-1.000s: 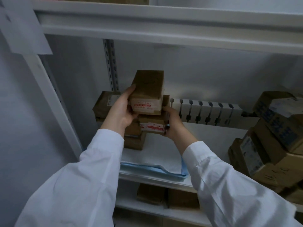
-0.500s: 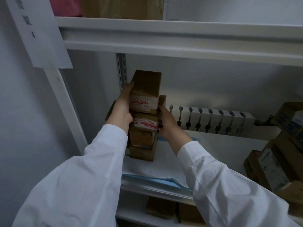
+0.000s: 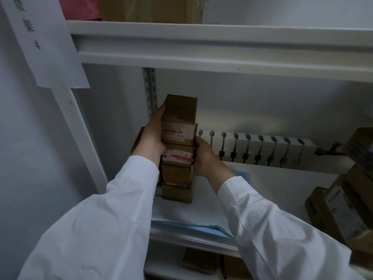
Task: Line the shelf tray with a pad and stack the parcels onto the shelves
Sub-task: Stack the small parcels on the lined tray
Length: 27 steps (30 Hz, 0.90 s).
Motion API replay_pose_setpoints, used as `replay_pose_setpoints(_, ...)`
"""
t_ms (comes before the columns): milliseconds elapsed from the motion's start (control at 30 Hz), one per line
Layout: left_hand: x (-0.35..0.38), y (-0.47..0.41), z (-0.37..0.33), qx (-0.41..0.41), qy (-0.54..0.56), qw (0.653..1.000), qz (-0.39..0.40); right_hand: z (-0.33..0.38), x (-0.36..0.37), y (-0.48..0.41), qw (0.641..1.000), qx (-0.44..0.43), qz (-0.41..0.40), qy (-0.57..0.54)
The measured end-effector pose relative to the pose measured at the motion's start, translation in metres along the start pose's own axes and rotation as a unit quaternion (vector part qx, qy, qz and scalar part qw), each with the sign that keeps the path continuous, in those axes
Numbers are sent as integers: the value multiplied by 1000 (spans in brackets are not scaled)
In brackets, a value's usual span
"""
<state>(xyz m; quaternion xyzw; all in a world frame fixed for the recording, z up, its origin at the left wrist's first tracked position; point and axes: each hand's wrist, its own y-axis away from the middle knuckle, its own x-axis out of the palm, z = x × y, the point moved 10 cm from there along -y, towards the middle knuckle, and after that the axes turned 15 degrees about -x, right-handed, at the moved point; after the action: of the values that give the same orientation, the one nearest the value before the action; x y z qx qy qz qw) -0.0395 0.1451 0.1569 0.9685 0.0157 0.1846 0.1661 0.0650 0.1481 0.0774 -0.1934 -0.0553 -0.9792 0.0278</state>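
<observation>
A stack of brown cardboard parcels [image 3: 177, 178] stands at the left back of the shelf, on a white and blue pad [image 3: 193, 215]. The top parcel [image 3: 178, 118] carries a white and red label. My left hand [image 3: 152, 136] grips the left side of that top parcel. My right hand [image 3: 201, 152] holds the right side of the second parcel [image 3: 177, 156] just below it. Another brown parcel [image 3: 137, 142] sits behind the stack, mostly hidden by my left hand.
A white radiator [image 3: 256, 148] runs along the back wall. More cardboard boxes [image 3: 343, 209] are piled at the right. The upper shelf beam [image 3: 201, 51] hangs close overhead with boxes on it. A paper sign [image 3: 40, 37] is at the left post. Lower shelf holds boxes [image 3: 199, 261].
The top parcel moved left and down onto the stack and now sits on it. My view shifted closer and up; both hands stay on the stack's sides.
</observation>
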Motion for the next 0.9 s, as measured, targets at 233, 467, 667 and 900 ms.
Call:
replay_pose_setpoints(233, -4, 1, -3, 25, 22, 999, -13, -3, 2, -4, 1000, -9, 15, 9)
replay_pose_setpoints(467, -13, -4, 7, 20, 47, 999, -3, -7, 1, -2, 998, 10, 17, 62)
replay_pose_setpoints(667, -20, -5, 6, 19, 84, 996, -16, -1, -3, -2, 996, 2, 22, 85)
replay_pose_setpoints(900, -24, -6, 6, 31, 78, 996, -19, -4, 0, -3, 998, 13, 18, 56)
